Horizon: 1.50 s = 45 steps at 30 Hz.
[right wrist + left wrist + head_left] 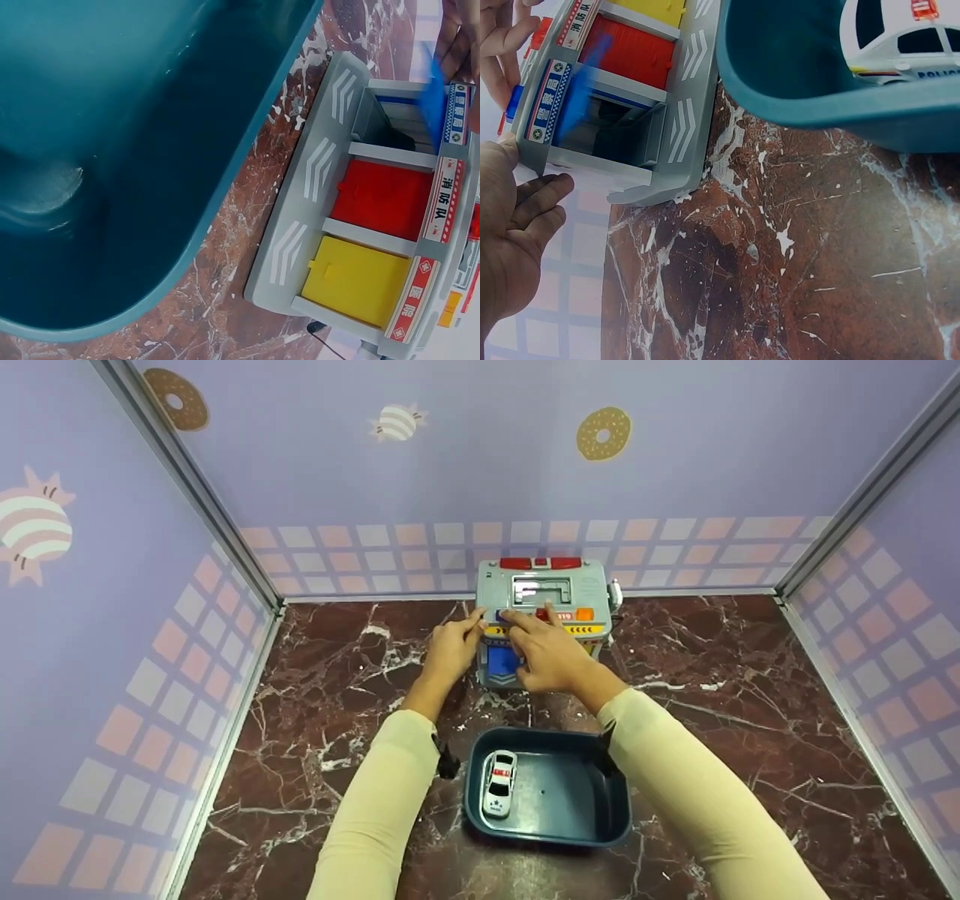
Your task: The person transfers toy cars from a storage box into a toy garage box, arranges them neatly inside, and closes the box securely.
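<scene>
A grey toy garage (491, 585) stands against the back wall. My left hand (448, 651) holds its upper left corner, thumb at the front edge and other fingers at the side. Across the garage's top reaches my right hand (553, 658), its index finger extended onto a blue light (502, 616) on the front left. Below that light, a blurred blue door (433, 101) stands swung out from its bay, which looks dark inside. The red door (384, 196) and the yellow door (356, 281) are closed.
A dark teal bin (562, 810) sits on the marbled surface before the garage, between my forearms. In its left side lies a white toy police car (499, 784). Purple patterned walls (487, 472) enclose the back and both sides.
</scene>
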{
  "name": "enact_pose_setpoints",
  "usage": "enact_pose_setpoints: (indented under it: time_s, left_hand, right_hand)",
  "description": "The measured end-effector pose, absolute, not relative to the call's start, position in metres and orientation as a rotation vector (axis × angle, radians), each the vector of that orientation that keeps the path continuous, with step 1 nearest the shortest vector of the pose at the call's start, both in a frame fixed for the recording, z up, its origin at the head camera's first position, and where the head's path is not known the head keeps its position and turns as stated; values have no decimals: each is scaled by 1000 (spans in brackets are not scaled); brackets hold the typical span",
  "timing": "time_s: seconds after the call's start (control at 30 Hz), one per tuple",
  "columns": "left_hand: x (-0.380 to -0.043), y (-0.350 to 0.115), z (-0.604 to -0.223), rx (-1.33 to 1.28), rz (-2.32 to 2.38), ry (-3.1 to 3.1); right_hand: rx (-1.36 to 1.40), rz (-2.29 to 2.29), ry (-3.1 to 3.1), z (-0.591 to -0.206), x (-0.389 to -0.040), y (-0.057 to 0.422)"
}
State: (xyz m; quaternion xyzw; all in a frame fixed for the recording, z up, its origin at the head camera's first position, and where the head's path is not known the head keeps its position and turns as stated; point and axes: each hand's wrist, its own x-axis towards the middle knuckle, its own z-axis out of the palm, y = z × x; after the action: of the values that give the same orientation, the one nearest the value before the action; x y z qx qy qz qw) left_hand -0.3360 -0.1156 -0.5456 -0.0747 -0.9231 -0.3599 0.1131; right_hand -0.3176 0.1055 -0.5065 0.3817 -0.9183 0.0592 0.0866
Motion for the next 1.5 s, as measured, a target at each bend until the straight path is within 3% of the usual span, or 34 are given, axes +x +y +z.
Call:
enact_pose_setpoints:
  time_s: [0.67, 1.5]
  left_hand:
    - [-333, -113, -548, -227, -1071, -2689]
    - [-335, -112, -549, -177, -1072, -2731]
  right_hand:
    - [1163, 255, -2791, -504, -296, 112]
    - [1243, 161, -2719, -534, -208, 117]
